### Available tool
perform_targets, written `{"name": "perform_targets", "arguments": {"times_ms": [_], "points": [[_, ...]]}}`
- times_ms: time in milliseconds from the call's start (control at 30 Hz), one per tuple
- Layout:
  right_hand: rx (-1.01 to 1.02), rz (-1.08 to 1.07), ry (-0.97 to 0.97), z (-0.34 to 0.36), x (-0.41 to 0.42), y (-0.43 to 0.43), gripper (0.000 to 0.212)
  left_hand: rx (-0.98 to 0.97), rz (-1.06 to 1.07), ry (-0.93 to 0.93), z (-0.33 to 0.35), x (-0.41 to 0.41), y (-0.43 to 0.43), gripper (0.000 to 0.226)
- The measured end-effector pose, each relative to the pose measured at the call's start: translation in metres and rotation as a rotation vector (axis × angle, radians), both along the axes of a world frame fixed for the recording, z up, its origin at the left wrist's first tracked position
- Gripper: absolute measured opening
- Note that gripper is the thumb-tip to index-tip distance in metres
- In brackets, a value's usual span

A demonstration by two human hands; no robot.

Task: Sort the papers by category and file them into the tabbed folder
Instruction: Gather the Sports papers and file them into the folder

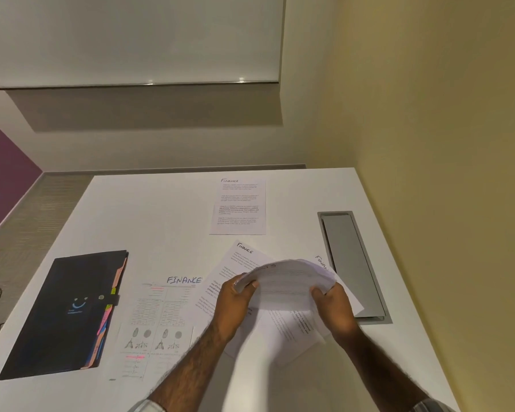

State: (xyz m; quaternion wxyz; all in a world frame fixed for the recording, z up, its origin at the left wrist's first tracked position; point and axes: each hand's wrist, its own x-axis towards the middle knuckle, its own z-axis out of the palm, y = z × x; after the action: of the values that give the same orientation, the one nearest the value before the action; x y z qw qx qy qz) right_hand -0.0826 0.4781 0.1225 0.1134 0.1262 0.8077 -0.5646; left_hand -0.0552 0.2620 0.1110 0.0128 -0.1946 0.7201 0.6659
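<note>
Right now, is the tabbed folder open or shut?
Shut: the folder lies flat, cover down, its strap wrapped over the cover's edge to the snap.

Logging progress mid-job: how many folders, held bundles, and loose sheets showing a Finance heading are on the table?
folder: 1
bundle of papers: 1
Finance sheets: 4, one mostly covered
total: 6
</note>
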Motion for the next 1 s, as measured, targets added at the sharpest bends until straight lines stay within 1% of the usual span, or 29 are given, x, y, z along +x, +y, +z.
{"name": "perform_targets", "arguments": {"times_ms": [67,133,233,300,400,433,533,600,700,767,867,1000], "points": [[-0.018,-0.021,-0.009,0.001,0.000,0.000,0.036,0.006,-0.006,0.003,0.002,0.000,-0.001,0.018],[-0.034,-0.021,0.002,0.003,0.000,0.000,0.034,0.024,-0.004,0.011,0.008,0.001,-0.001,0.018],[-0.079,-0.024,0.046,0.013,-0.003,0.003,0.030,0.104,-0.010,0.015,0.029,0.001,-0.004,0.012],[-0.186,0.003,0.050,0.027,-0.005,0.005,0.030,0.176,-0.035,0.033,0.045,-0.002,-0.010,0.011],[-0.417,0.060,0.001,0.046,-0.009,0.003,0.035,0.291,-0.066,0.058,0.064,-0.007,-0.018,0.017],[-0.452,0.073,-0.015,0.049,-0.010,0.001,0.037,0.306,-0.082,0.056,0.068,-0.008,-0.019,0.019],[-0.478,0.067,-0.036,0.055,-0.013,-0.005,0.041,0.255,-0.100,0.030,0.069,-0.009,-0.022,0.024],[-0.486,0.077,-0.017,0.056,-0.012,-0.006,0.042,0.214,-0.073,0.031,0.064,-0.007,-0.025,0.022],[-0.425,0.081,0.000,0.050,-0.007,-0.008,0.040,0.169,-0.031,0.025,0.052,0.002,-0.027,0.018],[-0.355,0.071,-0.008,0.038,-0.005,-0.011,0.037,0.175,0.001,0.025,0.041,0.009,-0.027,0.020],[-0.223,0.077,-0.005,0.019,-0.003,-0.016,0.031,0.119,0.071,0.003,0.019,0.017,-0.030,0.027],[-0.091,0.060,-0.001,-0.009,0.006,-0.026,0.028,0.030,0.079,-0.036,0.000,0.027,-0.026,0.026]]}}
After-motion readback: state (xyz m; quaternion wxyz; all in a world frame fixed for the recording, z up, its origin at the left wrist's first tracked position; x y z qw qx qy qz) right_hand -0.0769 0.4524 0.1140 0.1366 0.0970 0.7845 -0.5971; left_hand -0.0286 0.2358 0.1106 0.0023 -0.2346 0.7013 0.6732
